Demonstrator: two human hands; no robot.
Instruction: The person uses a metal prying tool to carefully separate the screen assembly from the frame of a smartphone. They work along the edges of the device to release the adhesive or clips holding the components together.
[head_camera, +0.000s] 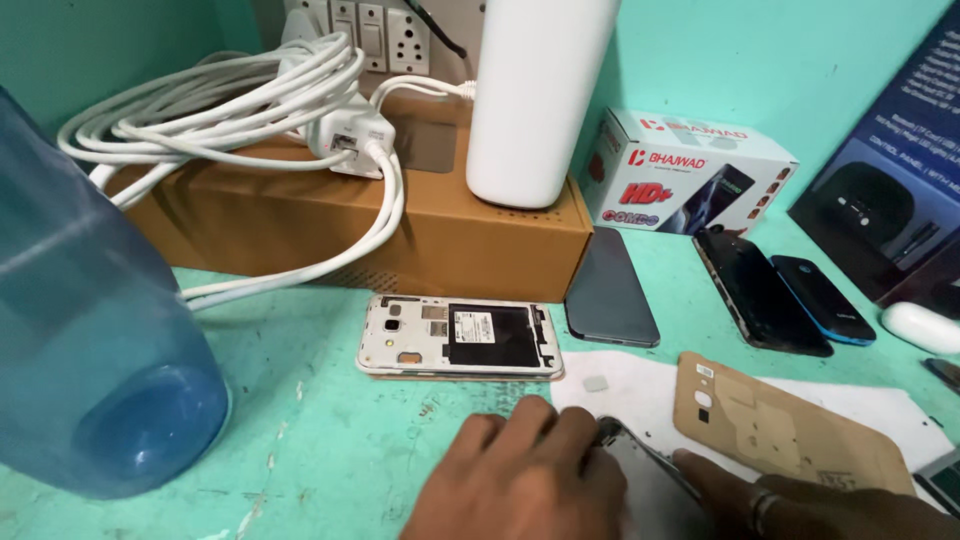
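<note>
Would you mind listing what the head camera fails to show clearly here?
- Dark phone under the hands: mostly covered by the left hand and cut by the bottom edge.
- Right hand: cropped by the bottom edge.
- Blue water bottle: cut by the left edge.
- White cylinder: top out of frame.

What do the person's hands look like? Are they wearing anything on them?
Both hands are bare, with no gloves and no sleeves in sight. The left hand has nothing on the fingers that show. The right hand wears a ring, a plain-looking metal band on one finger. Only the fingers and backs of the hands show.
</note>
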